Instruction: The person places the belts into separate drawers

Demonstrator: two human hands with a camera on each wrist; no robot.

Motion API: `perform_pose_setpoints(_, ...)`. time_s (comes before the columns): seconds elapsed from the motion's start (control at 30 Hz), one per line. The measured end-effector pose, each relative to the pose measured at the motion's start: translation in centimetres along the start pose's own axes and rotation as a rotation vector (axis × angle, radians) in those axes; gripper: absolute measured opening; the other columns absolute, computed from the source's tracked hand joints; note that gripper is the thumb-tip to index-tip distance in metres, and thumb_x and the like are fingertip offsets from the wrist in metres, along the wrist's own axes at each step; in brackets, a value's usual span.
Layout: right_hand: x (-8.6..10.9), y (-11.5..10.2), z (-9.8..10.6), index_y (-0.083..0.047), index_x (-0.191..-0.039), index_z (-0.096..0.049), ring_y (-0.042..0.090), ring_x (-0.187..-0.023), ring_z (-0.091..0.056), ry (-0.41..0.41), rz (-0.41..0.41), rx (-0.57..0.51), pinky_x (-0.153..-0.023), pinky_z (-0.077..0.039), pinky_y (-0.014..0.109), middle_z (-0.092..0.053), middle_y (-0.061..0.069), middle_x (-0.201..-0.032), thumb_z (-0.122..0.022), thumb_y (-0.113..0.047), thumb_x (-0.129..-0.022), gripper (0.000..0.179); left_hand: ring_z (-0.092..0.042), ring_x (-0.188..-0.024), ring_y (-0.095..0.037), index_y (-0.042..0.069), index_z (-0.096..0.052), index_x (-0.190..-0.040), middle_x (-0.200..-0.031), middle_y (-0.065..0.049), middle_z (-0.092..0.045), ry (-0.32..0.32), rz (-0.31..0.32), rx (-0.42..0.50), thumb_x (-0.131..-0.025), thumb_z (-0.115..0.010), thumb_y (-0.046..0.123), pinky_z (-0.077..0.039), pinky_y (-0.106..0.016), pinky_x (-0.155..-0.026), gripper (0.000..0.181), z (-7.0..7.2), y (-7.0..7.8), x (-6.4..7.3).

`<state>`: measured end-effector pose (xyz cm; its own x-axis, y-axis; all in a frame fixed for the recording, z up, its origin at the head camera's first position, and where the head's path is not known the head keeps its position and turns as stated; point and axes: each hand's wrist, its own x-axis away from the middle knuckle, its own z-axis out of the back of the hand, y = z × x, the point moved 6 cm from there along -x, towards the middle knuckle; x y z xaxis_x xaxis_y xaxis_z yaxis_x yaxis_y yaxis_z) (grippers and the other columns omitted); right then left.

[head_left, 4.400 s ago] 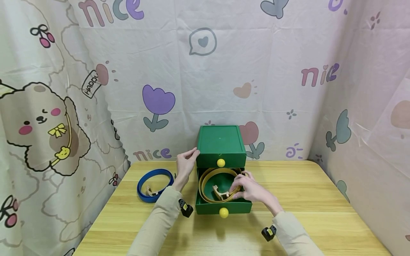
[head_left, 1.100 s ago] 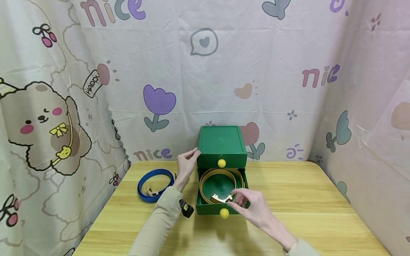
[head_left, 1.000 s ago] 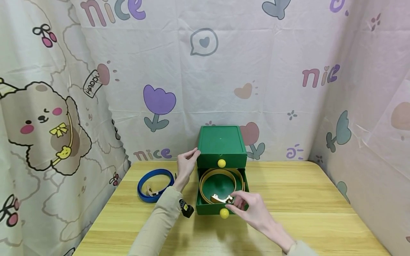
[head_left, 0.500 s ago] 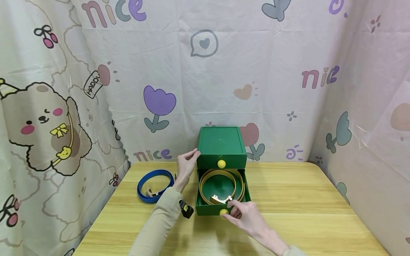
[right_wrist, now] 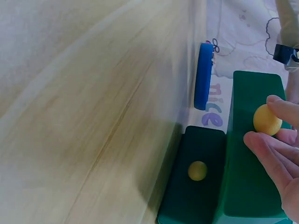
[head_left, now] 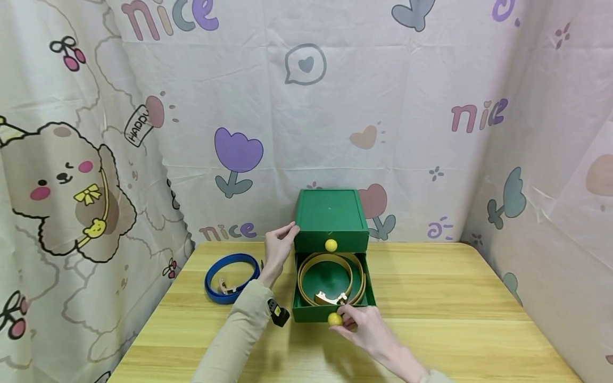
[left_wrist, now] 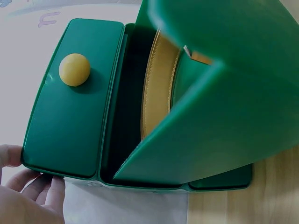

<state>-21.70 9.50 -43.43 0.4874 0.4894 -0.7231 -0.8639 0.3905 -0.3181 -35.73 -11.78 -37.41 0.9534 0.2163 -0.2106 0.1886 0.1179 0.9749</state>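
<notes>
A green drawer cabinet (head_left: pixel 330 210) stands at the back of the table, its middle drawer (head_left: pixel 310 314) pulled out. Inside that drawer lies a coiled tan belt (left_wrist: pixel 156 86), its gold buckle (head_left: pixel 330 299) near the drawer front. My left hand (head_left: pixel 278 247) holds the cabinet's upper left corner; in the left wrist view the thumb is at one side of the corner and the fingers at the other. With thumb and fingertips on either side, my right hand (head_left: pixel 366 327) pinches the drawer's yellow knob (right_wrist: pixel 267 120).
A coiled blue belt (head_left: pixel 210 290) with a gold buckle lies on the wooden table (head_left: pixel 431 298), left of the cabinet. The closed top drawer has a yellow knob (head_left: pixel 331 245), and so does the lower drawer (right_wrist: pixel 189 200). A printed curtain (head_left: pixel 330 106) hangs behind.
My right hand has left the tan belt, moved down past the drawer's front edge and taken hold of the knob. The buckle has shifted nearer the drawer front. My left hand has stayed put.
</notes>
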Motion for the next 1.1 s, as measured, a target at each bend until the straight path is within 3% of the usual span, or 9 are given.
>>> perform_pose_setpoints(0.43, 0.29, 0.16, -0.46, -0.004, -0.091, -0.064, 0.006, -0.063, -0.072, -0.003, -0.035, 0.011, -0.061, -0.052, 0.005, -0.076, 0.005, -0.073, -0.089, -0.003, -0.069, 0.033, -0.064, -0.124, -0.032, 0.008, -0.068, -0.130, -0.133, -0.015, -0.067, -0.003, 0.007, 0.008, -0.098, -0.067, 0.024, -0.048, -0.046, -0.110, 0.036, 0.08, -0.08, 0.03)
perform_pose_setpoints(1.1, 0.22, 0.52, -0.45, -0.004, -0.089, -0.066, 0.001, -0.063, -0.069, 0.000, -0.062, -0.026, -0.060, -0.052, 0.005, -0.076, 0.005, -0.074, -0.088, -0.003, -0.070, 0.029, -0.063, -0.126, -0.031, 0.008, -0.069, -0.129, -0.134, -0.014, -0.067, 0.001, 0.008, 0.008, -0.097, -0.067, 0.025, -0.048, -0.045, -0.110, 0.036, -0.04, -0.29, -0.20)
